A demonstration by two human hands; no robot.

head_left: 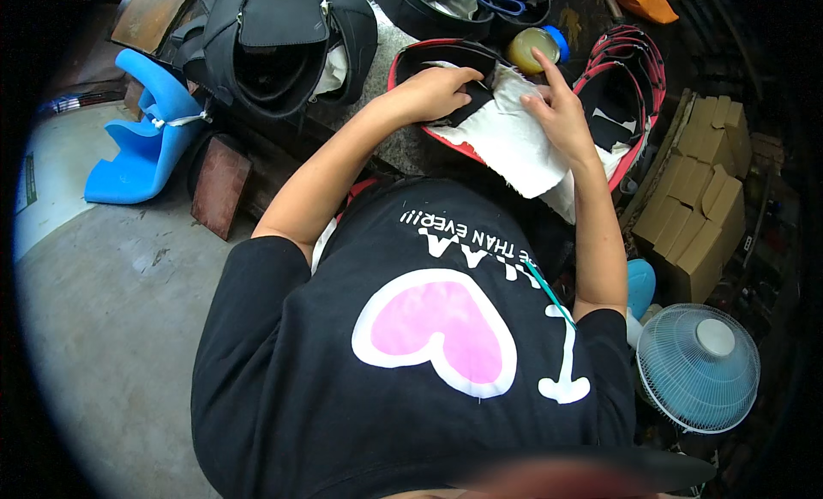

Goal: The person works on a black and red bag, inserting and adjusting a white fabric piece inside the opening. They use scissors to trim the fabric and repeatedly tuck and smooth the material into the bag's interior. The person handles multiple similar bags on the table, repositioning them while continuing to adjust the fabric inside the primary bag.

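Observation:
A black piece with red edging [467, 149] lies before me on the bench, with a ragged-edged sheet of white cloth [506, 143] across it. My left hand [437, 94] is closed at the piece's left side, its fingers curled over the black material; the fingertips are partly hidden. At the cloth's right side is my right hand [561, 113], index finger stretched away from me and thumb resting by the white cloth. Just beyond that index finger stands a jar of yellowish stuff with a blue lid [525, 50]. Several similar black pieces with red edges [630, 70] are nested together on the right.
Black bags [283, 36] crowd the back left, and blue-handled scissors [500, 0] lie at the back. A blue plastic chair-like shape [146, 139] stands left. Cardboard boxes [699, 186] and a fan [699, 368] are on the right. An orange object [645, 0] lies far right.

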